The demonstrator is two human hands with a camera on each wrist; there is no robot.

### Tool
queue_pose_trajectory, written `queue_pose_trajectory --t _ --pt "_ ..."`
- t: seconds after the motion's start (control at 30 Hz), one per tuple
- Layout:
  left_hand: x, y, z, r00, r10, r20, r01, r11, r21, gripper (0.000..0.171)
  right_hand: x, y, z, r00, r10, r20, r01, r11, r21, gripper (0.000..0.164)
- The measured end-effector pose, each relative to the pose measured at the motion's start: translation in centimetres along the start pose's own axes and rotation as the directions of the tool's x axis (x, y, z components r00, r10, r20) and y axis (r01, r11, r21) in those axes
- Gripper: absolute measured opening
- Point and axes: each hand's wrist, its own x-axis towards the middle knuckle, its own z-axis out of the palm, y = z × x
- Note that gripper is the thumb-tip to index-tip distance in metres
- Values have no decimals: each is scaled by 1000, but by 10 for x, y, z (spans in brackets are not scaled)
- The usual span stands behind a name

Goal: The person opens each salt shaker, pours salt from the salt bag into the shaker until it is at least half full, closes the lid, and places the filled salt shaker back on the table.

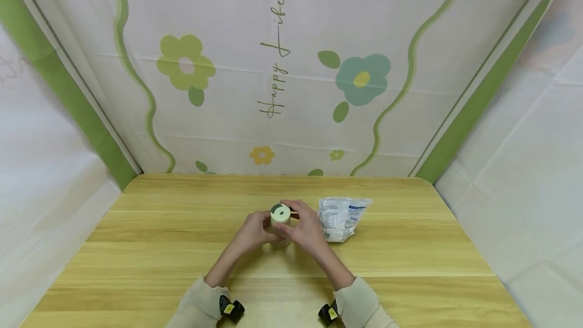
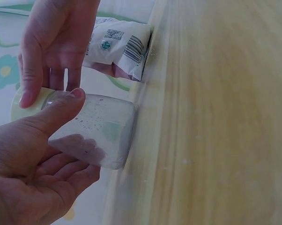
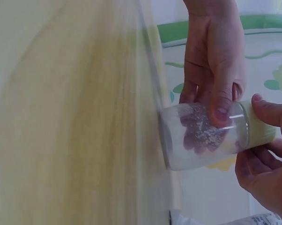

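Observation:
A clear jar (image 2: 103,126) stands on the table with its pale yellow-green lid (image 1: 280,213) on top. White specks cling to the inside of its wall, as the right wrist view shows too. My left hand (image 1: 252,231) grips the jar's body, thumb on the near side and fingers curled behind. Around the lid curl the thumb and fingers of my right hand (image 1: 307,227). A short pale strip shows at the lid's right side, between those fingers. Just right of the right hand, a white printed packet (image 1: 340,219) stands on the table without being touched.
The wooden table (image 1: 182,257) has rounded far corners. Behind it hangs a white cloth (image 1: 227,130) with printed flowers and lettering, and white cloth walls (image 1: 524,206) close in both sides. Black wrist cameras (image 1: 232,310) sit at both sleeve cuffs.

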Motion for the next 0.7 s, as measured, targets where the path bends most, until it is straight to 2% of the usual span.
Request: queue_pose_trajectory --t 0.23,0.47,0.7 --pt "0 0 1 1000 -6 -4 6 1000 4 41 1 1 -8 997 -8 73 6 1000 22 57" --pt "0 2 0 1000 -9 -11 9 1000 13 42 0 0 -4 999 -12 48 12 1000 -6 62" --pt "0 1 1 1000 15 -12 -14 1000 17 42 0 -1 -4 999 -20 34 20 1000 -11 59"
